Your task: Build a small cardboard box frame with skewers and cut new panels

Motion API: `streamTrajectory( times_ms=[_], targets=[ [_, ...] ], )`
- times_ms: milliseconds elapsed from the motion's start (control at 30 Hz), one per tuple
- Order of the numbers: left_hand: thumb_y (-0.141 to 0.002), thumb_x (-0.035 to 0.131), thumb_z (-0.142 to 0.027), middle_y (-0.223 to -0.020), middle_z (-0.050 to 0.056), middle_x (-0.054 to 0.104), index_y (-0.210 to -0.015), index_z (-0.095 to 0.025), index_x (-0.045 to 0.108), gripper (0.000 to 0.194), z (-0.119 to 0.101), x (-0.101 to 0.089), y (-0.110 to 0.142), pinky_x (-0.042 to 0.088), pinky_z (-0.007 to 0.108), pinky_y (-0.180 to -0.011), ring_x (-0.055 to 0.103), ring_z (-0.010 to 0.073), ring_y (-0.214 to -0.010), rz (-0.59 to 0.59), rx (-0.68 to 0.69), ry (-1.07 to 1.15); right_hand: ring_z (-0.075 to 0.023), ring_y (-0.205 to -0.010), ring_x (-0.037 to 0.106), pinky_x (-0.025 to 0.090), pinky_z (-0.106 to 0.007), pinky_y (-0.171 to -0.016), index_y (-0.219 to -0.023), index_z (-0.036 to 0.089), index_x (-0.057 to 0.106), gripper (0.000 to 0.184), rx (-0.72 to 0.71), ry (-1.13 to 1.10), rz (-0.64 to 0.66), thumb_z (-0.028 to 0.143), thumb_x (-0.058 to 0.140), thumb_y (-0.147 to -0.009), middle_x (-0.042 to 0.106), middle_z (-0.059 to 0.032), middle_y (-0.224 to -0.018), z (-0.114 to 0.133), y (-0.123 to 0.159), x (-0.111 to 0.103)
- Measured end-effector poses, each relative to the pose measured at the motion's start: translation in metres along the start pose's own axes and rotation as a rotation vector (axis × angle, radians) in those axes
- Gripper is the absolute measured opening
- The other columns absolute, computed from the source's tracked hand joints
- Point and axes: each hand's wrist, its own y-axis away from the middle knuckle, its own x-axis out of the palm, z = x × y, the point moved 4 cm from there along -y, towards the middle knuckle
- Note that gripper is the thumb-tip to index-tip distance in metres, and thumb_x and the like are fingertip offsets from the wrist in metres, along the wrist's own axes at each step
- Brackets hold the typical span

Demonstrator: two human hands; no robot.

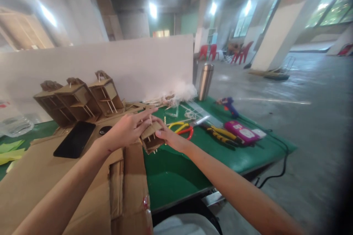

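Above the green table, both hands are at a small cardboard box [152, 136] with short pale sticks showing in its open side. My right hand [172, 137] grips the box from its right, with the thumb on the near top edge. My left hand [129, 126] closes on the box's upper left part, its index finger reaching over the top. A thin pale stick [150, 119] stands by the left fingertips; whether they pinch it, I cannot tell. Three larger cardboard boxes with sticks and shelves, such as the one at the right [106, 93], stand behind.
Cardboard sheets [82, 191] cover the table's left side, with a black phone [75, 139] on them. Yellow-red scissors [184, 127], pliers [223, 136], a purple case [241, 132], a glue gun [229, 106] and a steel flask [206, 82] lie or stand rightward. A white panel [138, 66] rises behind.
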Motion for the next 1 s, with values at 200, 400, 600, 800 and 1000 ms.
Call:
streamTrajectory(
  times_ms=[200, 400, 600, 800, 1000],
  targets=[
    [-0.099, 0.039, -0.034, -0.118, 0.003, 0.072, -0.142, -0.028, 0.046, 0.043, 0.0, 0.005, 0.0, 0.052, 0.031, -0.084, 0.07, 0.0203, -0.094, -0.035, -0.005, -0.026, -0.0222, -0.134, 0.045, 0.041, -0.04, -0.108, -0.143, 0.036, 0.03, 0.077, -0.045, 0.063, -0.011, 0.058, 0.067, -0.08, 0.051, -0.001, -0.14, 0.001, -0.001, 0.001],
    [-0.098, 0.043, -0.032, -0.115, 0.002, 0.073, -0.14, -0.027, 0.048, 0.043, -0.003, 0.008, 0.001, 0.053, 0.025, -0.074, 0.07, 0.0172, -0.089, -0.055, 0.008, 0.035, -0.0241, -0.122, 0.056, 0.048, -0.04, -0.098, -0.14, 0.029, 0.038, 0.078, -0.041, 0.278, -0.039, 0.072, 0.058, -0.078, 0.06, -0.0065, -0.129, 0.002, 0.004, 0.001],
    [-0.097, 0.043, -0.024, -0.106, 0.0, 0.076, -0.135, -0.025, 0.052, 0.04, -0.012, 0.014, 0.003, 0.052, 0.024, -0.075, 0.071, 0.0144, -0.084, -0.057, 0.054, 0.096, -0.023, -0.125, 0.053, 0.041, -0.04, -0.105, -0.136, 0.022, 0.045, 0.057, -0.006, 0.861, -0.538, 0.058, 0.02, -0.1, 0.057, -0.011, -0.134, 0.053, -0.004, -0.066],
    [-0.096, 0.044, -0.023, -0.105, 0.001, 0.076, -0.134, -0.024, 0.053, 0.039, -0.012, 0.017, 0.002, 0.053, 0.027, -0.081, 0.071, 0.0149, -0.087, -0.072, 0.098, 0.147, -0.0263, -0.116, 0.057, 0.046, -0.051, -0.098, -0.121, 0.017, 0.06, 0.033, 0.45, 1.407, -0.858, 0.035, 0.059, -0.094, 0.058, -0.0103, -0.129, 0.087, -0.021, -0.165],
    [-0.097, 0.043, -0.024, -0.105, 0.0, 0.076, -0.133, -0.024, 0.053, 0.038, -0.005, 0.015, 0.003, 0.053, 0.025, -0.08, 0.071, 0.0146, -0.092, -0.072, 0.054, 0.175, -0.0241, -0.107, 0.062, 0.053, -0.046, -0.09, -0.123, 0.015, 0.058, 0.035, 0.703, 1.668, -0.831, 0.033, 0.061, -0.094, 0.06, -0.0104, -0.125, 0.055, -0.032, -0.198]
  ],
)
